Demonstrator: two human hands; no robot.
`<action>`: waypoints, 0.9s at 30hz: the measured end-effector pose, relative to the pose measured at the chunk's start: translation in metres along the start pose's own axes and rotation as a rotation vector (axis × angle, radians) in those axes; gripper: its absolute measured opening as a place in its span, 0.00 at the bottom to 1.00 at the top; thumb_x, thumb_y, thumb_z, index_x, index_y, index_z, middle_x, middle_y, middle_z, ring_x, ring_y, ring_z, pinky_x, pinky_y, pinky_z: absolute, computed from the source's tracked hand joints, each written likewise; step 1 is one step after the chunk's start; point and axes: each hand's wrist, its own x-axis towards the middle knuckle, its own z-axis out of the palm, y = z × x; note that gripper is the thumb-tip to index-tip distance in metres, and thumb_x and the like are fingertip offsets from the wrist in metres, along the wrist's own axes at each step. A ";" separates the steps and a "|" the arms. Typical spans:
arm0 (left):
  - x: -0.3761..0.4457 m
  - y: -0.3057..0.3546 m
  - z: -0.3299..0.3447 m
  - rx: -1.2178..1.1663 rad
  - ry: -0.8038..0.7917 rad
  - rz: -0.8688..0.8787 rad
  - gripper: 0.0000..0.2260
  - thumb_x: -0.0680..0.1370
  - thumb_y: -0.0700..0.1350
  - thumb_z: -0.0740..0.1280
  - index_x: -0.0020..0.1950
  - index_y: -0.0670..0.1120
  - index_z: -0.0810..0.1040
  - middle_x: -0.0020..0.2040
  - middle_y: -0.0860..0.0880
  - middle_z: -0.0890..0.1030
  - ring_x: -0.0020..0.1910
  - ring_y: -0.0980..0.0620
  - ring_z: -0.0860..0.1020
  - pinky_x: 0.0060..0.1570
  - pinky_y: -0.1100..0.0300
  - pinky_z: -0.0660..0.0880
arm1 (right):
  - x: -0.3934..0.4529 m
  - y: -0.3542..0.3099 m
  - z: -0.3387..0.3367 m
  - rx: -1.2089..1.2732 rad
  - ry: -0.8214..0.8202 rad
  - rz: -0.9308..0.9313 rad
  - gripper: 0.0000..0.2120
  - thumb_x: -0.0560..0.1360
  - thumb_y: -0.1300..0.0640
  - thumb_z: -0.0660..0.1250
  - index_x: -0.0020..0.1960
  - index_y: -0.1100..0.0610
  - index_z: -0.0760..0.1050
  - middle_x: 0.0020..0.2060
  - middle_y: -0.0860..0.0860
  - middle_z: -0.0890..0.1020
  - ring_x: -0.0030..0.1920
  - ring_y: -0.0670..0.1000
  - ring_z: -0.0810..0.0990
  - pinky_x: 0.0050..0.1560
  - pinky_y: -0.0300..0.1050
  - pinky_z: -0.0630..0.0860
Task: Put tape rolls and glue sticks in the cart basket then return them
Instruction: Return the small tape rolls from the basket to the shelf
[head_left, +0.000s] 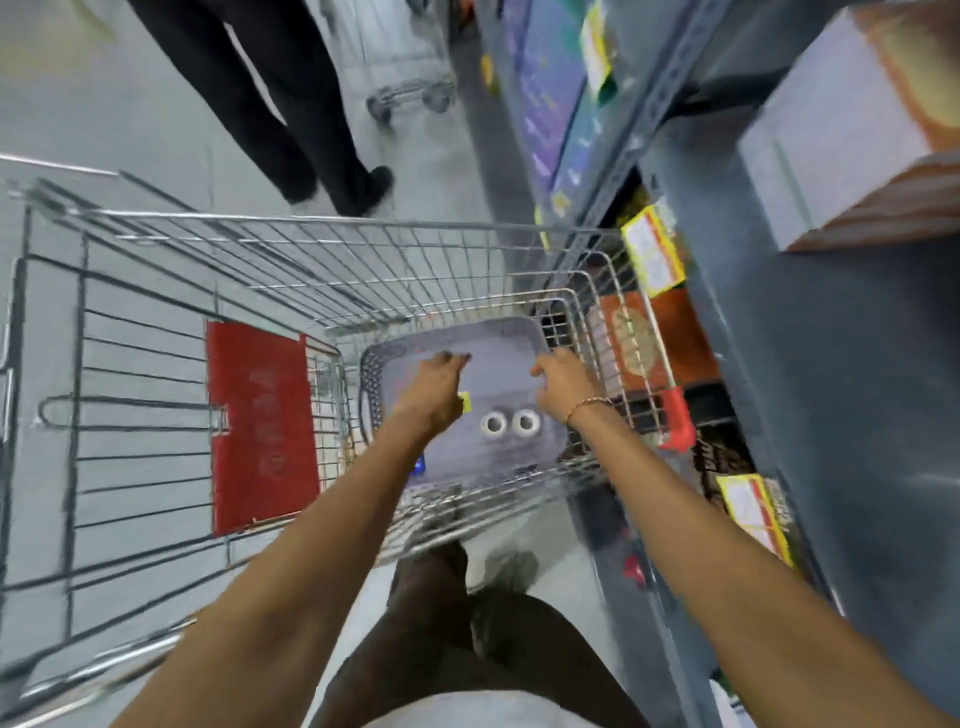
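Note:
A grey plastic basket (498, 338) sits inside the wire shopping cart (363, 249). Two white tape rolls (509, 423) lie side by side on the basket's floor, holes facing up. My left hand (434, 389) reaches into the basket left of the rolls, fingers curled; a small yellow item (466, 401) shows at its edge, and a blue item (417, 464) peeks from under my forearm. My right hand (563, 384) hovers over the basket's right side, fingers spread, holding nothing. The frame is motion-blurred.
A grey metal shelf (675, 156) with boxed goods and yellow price tags runs along the right. A red child-seat flap (262, 426) is at the cart's left. Another person's dark legs (311, 130) stand beyond the cart, with a second cart (410, 96) farther off.

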 end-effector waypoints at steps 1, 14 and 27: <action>0.007 -0.004 0.013 -0.014 -0.054 0.025 0.30 0.73 0.36 0.66 0.74 0.45 0.62 0.71 0.39 0.65 0.69 0.39 0.66 0.66 0.48 0.69 | 0.011 0.002 0.013 -0.011 -0.044 0.040 0.16 0.75 0.67 0.62 0.62 0.62 0.73 0.67 0.61 0.70 0.63 0.60 0.72 0.62 0.48 0.69; 0.080 -0.014 0.164 0.100 -0.242 0.065 0.20 0.77 0.38 0.61 0.68 0.47 0.65 0.67 0.43 0.66 0.58 0.38 0.73 0.47 0.46 0.78 | 0.109 0.032 0.160 -0.151 -0.108 0.406 0.18 0.79 0.58 0.58 0.68 0.58 0.63 0.66 0.64 0.63 0.61 0.67 0.74 0.59 0.56 0.73; 0.083 -0.032 0.149 0.116 -0.233 0.216 0.17 0.78 0.40 0.61 0.66 0.42 0.65 0.66 0.40 0.66 0.63 0.37 0.68 0.55 0.46 0.74 | 0.105 0.024 0.135 -0.123 -0.048 0.327 0.18 0.77 0.62 0.62 0.67 0.61 0.66 0.62 0.64 0.71 0.59 0.65 0.76 0.56 0.53 0.76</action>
